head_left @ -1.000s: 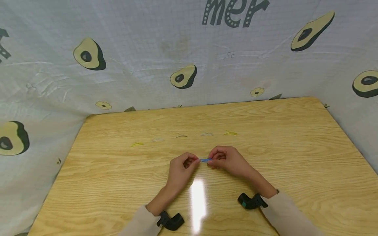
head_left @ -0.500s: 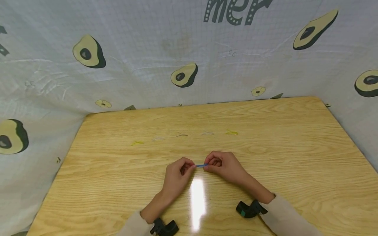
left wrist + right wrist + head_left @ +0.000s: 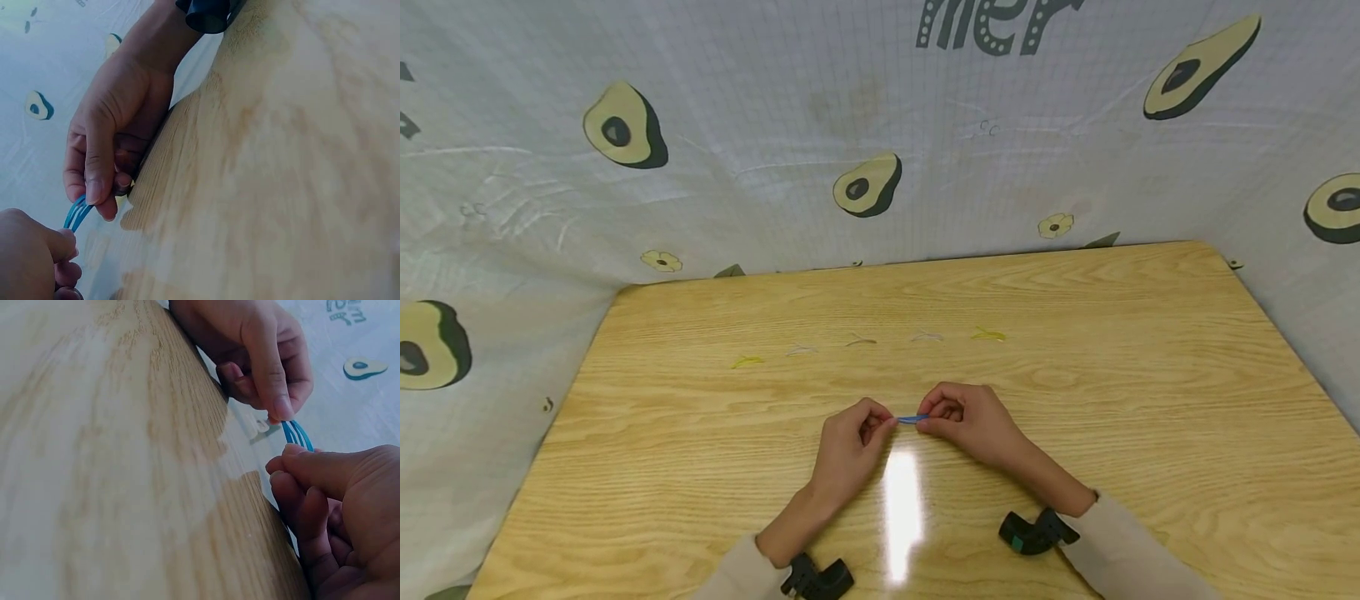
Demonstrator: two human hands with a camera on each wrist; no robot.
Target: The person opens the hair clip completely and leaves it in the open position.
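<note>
A blue rubber band [image 3: 912, 419], seen as several thin strands side by side, spans the short gap between my two hands above the middle of the table. My left hand [image 3: 847, 443] pinches its left end between thumb and index finger. Its right end is pinched by the thumb and fingers of my right hand [image 3: 973, 425]. In the left wrist view the strands [image 3: 77, 213] bow slightly between the fingertips. The right wrist view shows the strands [image 3: 297, 434] parted, with both ends hidden in the fingers.
Beyond the hands, a row of thin bands lies on the wooden table [image 3: 1112, 358]: a yellow band [image 3: 747, 362], a whitish one [image 3: 801, 350], a brownish one [image 3: 861, 341], another whitish one [image 3: 927, 337] and another yellow one [image 3: 989, 335]. Avocado-printed sheeting [image 3: 737, 108] hangs behind.
Both hands, still pinching the blue rubber band, have moved slightly towards the body and left since a second ago. Over the last half second they have hardly moved.
</note>
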